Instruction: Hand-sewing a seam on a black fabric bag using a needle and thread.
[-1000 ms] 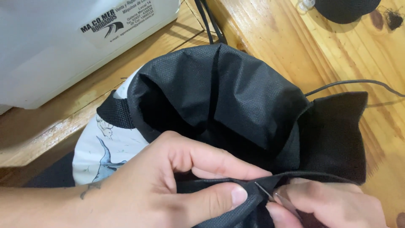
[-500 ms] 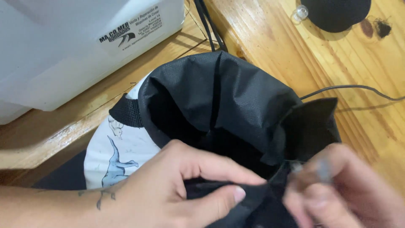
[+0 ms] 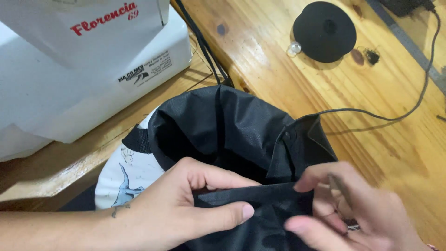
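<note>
While left hand (image 3: 181, 211) and right hand (image 3: 353, 209) both pinch its folded edge, black woven-fabric bag (image 3: 232, 125) looks soft, light, floppy; best grip = that hem.

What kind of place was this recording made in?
Probably a sewing workspace, at home or in a small workshop. A white sewing machine sits on a wooden table, a black spool lies nearby, and both hands, left hand and right hand, pinch black fabric.
</note>
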